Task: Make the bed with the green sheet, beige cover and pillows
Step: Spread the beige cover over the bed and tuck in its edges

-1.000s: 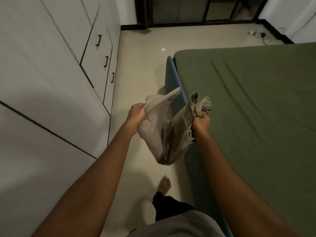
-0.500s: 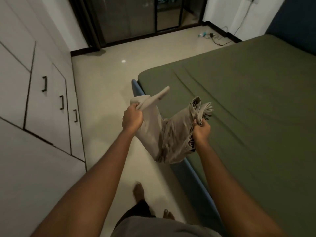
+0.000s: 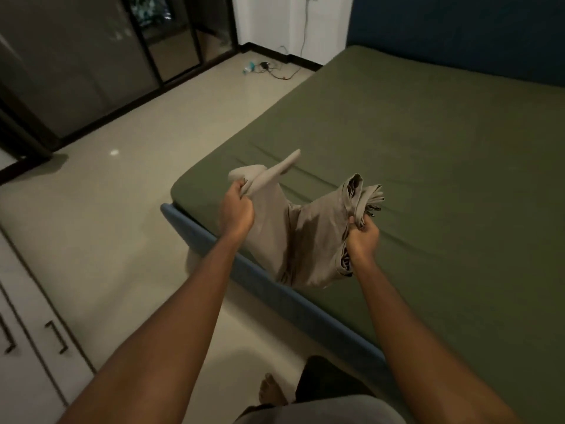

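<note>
The green sheet (image 3: 428,166) lies spread over the mattress with a few creases near its corner. A bunched beige cover (image 3: 308,237) hangs in the air above the bed's near corner. My left hand (image 3: 237,209) grips one end of it, with a folded flap sticking up past the fist. My right hand (image 3: 362,237) grips the gathered other end, where several folded layers stick up. The cloth sags between both fists. No pillows are in view.
The blue bed frame (image 3: 275,283) runs along the mattress edge in front of my legs. A white wardrobe (image 3: 30,347) with dark handles stands at the left. Cables (image 3: 269,70) lie on the floor by dark glass doors (image 3: 91,62). A dark blue headboard wall (image 3: 458,29) is behind the bed.
My view has swung right from the wardrobe toward the bed. Both hands, still holding the beige cover, now hang over the mattress corner instead of the floor beside it.
</note>
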